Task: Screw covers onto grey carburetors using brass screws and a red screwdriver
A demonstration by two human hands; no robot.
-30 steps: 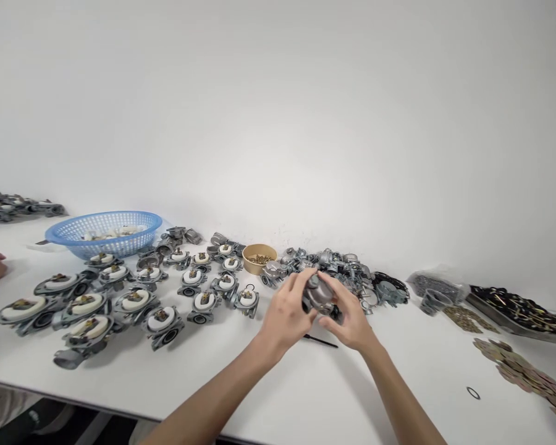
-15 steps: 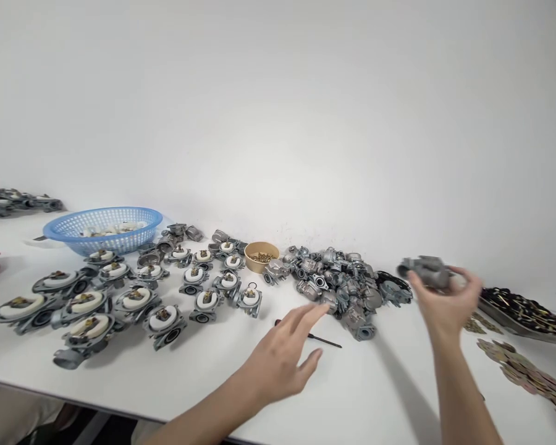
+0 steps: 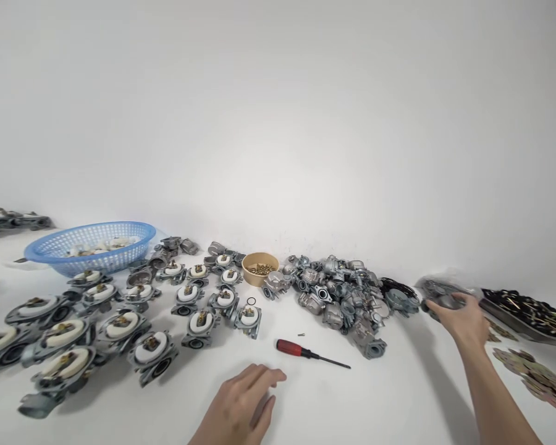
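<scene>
1. Location: a rounded grey cast-metal housing [image 3: 450, 301] is at the right, in front of a clear plastic bag [image 3: 458, 277] and apart from the large heap of similar grey castings [image 3: 336, 284]. Contact with the white, flat worktop [image 3: 324, 408] cannot be confirmed.
2. Grip, right hand [image 3: 466, 321]: closed around the housing, thumb on the near side and fingers over the far side (the palm hides part of the casting).
3. Grip, left hand [image 3: 243, 402]: released, fingers loosely bent, nothing visible in it. It is just beside a red-handled screwdriver with a dark steel shaft [image 3: 311, 353].
4. Handling, by judgement: stiff and fairly dense for its bulk; smooth curved faces may slip, particularly if oily. The body should tolerate firm pressure, though thin flange edges could chip if dropped.
5. Recommended hold: thumb and fingers opposed across the rounded body, clear of the openings.
6. Difference from half a second ago: the housing, then raised above the worktop, is now lower and beside the bag. The left hand has drawn back towards the near edge, exposing the screwdriver's handle and a small brass-coloured pin [image 3: 301, 335].
</scene>
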